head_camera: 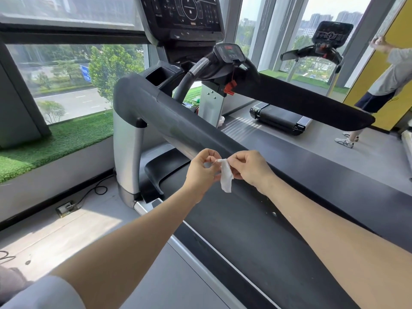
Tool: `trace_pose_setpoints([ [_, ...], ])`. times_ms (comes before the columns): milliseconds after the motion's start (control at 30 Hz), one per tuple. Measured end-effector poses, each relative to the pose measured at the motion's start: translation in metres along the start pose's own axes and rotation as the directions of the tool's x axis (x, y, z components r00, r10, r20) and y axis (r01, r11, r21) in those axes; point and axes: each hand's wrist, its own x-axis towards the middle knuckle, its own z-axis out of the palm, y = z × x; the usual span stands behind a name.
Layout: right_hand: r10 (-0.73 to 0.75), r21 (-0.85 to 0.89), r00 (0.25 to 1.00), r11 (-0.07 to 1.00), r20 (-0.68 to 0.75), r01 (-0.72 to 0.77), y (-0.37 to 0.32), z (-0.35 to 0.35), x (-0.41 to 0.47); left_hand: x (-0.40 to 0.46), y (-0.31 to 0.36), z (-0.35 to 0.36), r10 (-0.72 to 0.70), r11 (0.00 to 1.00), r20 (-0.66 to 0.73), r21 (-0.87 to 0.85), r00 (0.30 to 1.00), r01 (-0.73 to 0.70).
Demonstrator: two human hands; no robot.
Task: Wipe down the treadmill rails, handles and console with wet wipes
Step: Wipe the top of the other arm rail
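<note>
Wet wipe (pixel 226 176) is pinched by both hands — left hand (pixel 201 172), right hand (pixel 249 167) — hanging just before the near rail (pixel 178 121), untouched.

Left of your window (pixel 73 70) ledge's green turf (pixel 55 141), a floor socket (pixel 66 208); far right, a bystander (pixel 383 85).

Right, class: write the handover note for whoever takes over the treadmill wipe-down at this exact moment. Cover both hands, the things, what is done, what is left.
Left hand and right hand both pinch the top of one white wet wipe, bunched and hanging in front of the near rail.
The wipe touches no surface.
Done: cannot tell from this view.
Left: open the wipe, then near rail, far rail, handles and console.
</note>
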Motion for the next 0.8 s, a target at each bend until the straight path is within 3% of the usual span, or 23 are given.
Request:
trace_pose_setpoints([
  [133,0.007,0.047,1.000,0.999,0.029,-0.008,0.002,-0.003,0.000,0.002,0.000,0.006,-0.015,1.000,-0.030,-0.026,0.999,0.014],
  [333,-0.040,-0.098,0.995,0.995,-0.092,0.031,0.006,-0.006,0.009,0.004,0.000,0.010,-0.009,1.000,-0.032,-0.028,0.999,0.008],
  [467,0.067,0.069,0.974,0.996,-0.216,-0.053,0.007,-0.014,0.017,0.010,0.005,-0.004,0.011,1.000,-0.018,-0.013,1.000,-0.011],
  [567,0.066,0.077,0.980,0.996,-0.189,-0.053,0.010,-0.015,0.020,0.015,0.008,-0.014,-0.076,0.997,-0.005,-0.026,0.997,0.076],
  [667,0.016,0.035,0.990,0.999,-0.140,-0.012,0.013,-0.008,0.021,0.011,0.014,-0.011,-0.223,0.954,0.060,-0.192,0.973,0.231],
  [800,0.060,0.170,0.996,0.984,-0.070,-0.047,0.005,-0.003,0.016,0.008,0.002,-0.003,-0.211,0.976,0.044,-0.047,0.976,0.213],
])
